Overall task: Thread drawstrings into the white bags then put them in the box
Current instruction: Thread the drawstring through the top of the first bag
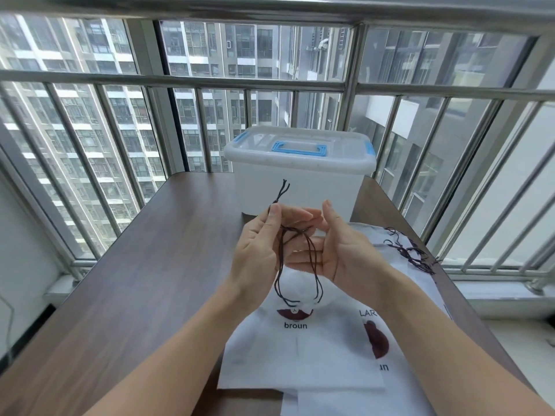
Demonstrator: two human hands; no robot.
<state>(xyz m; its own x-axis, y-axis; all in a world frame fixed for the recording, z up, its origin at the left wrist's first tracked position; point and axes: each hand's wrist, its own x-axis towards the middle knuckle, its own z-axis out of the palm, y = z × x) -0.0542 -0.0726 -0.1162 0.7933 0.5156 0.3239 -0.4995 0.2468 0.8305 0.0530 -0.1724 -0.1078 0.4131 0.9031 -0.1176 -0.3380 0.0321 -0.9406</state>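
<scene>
My left hand (258, 244) pinches a dark brown drawstring (312, 265) near its knotted end, whose frayed tips stick up above my thumb. The cord runs across to my right hand (339, 250), whose fingertips hold it too, and long loops hang down between both hands. Below them several white bags (303, 352) with a brown bear print and the word "broun" lie flat on the table. A translucent white box (300, 172) with a blue handle stands behind, lid shut.
A pile of spare dark drawstrings (411, 250) lies on the bags at the right. The brown wooden table (144, 265) stretches to the left. Metal railings (210, 82) and windows close off the far side and the right.
</scene>
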